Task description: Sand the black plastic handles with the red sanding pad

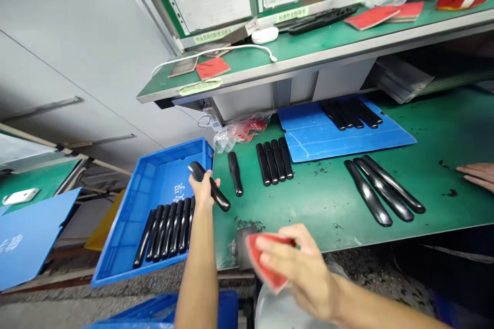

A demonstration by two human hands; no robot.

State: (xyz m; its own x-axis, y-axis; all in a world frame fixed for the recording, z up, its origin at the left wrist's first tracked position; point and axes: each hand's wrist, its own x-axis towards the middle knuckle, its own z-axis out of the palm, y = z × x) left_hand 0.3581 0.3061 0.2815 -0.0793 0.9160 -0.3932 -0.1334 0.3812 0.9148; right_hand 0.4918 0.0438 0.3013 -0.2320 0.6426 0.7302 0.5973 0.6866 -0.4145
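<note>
My left hand (203,190) is closed around a black handle (219,196), held tilted over the right rim of the blue bin (116,236). Several black handles (166,229) lie side by side inside that bin. At the table's front edge my right hand (299,267) grips a folded red pad (270,267), close to a grey plate (244,252). One single handle (234,174) rests on the green table (309,203). To its right is a row of several handles (275,162), and farther right are three larger ones (384,190).
A blue sheet (316,139) bears more handles (351,113). Beside it lies a plastic bag (243,131) with red pieces. The raised shelf (309,43) holds red pads (372,17) and a white cable. Another person's hand (478,174) reaches in at the right edge.
</note>
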